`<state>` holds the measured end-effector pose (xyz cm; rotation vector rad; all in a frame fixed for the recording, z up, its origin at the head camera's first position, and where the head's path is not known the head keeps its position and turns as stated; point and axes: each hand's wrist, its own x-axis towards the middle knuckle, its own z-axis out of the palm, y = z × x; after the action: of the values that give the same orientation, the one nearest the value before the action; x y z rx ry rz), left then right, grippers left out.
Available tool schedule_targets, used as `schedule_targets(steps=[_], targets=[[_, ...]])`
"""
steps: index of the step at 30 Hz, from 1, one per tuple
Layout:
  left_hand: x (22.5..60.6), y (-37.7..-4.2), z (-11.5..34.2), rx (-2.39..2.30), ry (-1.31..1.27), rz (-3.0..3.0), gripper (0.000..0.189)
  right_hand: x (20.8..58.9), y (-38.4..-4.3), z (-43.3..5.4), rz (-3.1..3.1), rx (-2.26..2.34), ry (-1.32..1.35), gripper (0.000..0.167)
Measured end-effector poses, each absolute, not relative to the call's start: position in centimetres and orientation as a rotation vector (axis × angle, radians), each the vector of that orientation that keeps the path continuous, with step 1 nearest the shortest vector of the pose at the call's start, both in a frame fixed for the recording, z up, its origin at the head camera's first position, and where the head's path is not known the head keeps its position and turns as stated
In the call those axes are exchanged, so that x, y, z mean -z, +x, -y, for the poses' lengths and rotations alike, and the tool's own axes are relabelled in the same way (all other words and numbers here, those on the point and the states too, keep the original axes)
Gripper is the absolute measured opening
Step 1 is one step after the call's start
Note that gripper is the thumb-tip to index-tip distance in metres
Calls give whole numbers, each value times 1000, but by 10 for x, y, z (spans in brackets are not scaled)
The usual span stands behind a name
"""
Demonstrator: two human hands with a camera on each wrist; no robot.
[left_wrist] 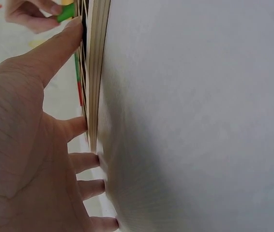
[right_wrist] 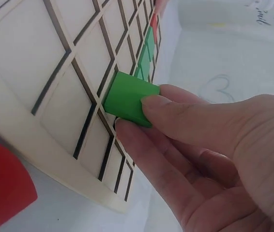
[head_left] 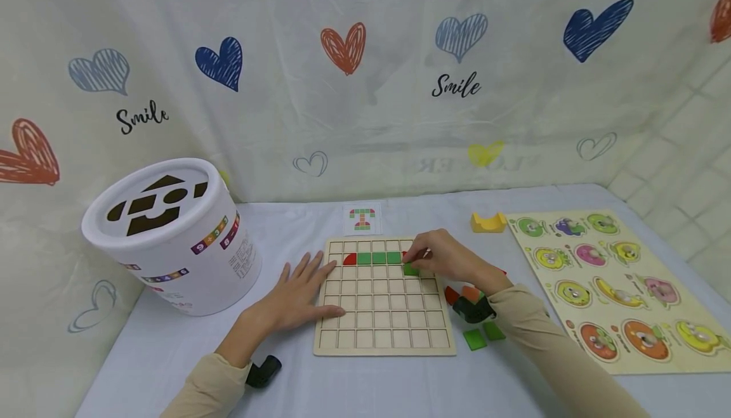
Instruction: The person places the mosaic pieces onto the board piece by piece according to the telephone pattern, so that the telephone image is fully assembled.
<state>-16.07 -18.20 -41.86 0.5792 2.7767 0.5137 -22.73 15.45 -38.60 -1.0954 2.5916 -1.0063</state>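
the grid board (head_left: 385,351) lies at the centre of the frame on the white-covered table (head_left: 297,386). the right hand (head_left: 444,254) reaches over its upper right edge, fingers pinching a green tile (right_wrist: 127,94); the tile sits tilted over the grid ribs, and whether it touches them is hard to tell. the left hand (head_left: 297,297) has its fingers straight and spread, thumb over the board's left edge, other fingers reaching onto the cloth beyond it.

a red rounded piece (head_left: 350,259) and three green tiles (head_left: 379,258) sit in one row near the board's top edge, with bare cells running below to the bottom edge. a pattern card (head_left: 362,220) lies just beyond the top edge. loose green tiles (head_left: 474,339) lie near the lower right edge. a strip of cloth separates the board from the white tub (head_left: 171,240) at left, a wider one from the fruit board (head_left: 674,368) at right.
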Motion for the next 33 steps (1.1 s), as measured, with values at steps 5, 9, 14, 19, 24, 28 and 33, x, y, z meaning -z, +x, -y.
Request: schedule_targets(steps=[5, 9, 14, 19, 24, 28, 33], targets=[[418, -161, 181, -513, 580, -2775, 102, 384, -229, -155, -2570, 984, -1102, 14], [416, -161, 181, -515, 582, -2769, 101, 383, -228, -153, -2577, 934, -1103, 16], [415, -161, 180, -523, 578, -2766, 101, 382, -227, -150, -2594, 889, -1124, 17], [415, -160, 180, -524, 574, -2764, 101, 384, -224, -148, -2615, 842, -1154, 18], [414, -160, 180, -515, 577, -2768, 102, 384, -222, -145, -2664, 763, -1184, 17], [414, -159, 181, -518, 576, -2768, 102, 383, -220, -142, -2686, 731, -1193, 17], [415, -159, 181, -514, 576, -2773, 102, 382, -218, -140, -2700, 716, -1180, 17]])
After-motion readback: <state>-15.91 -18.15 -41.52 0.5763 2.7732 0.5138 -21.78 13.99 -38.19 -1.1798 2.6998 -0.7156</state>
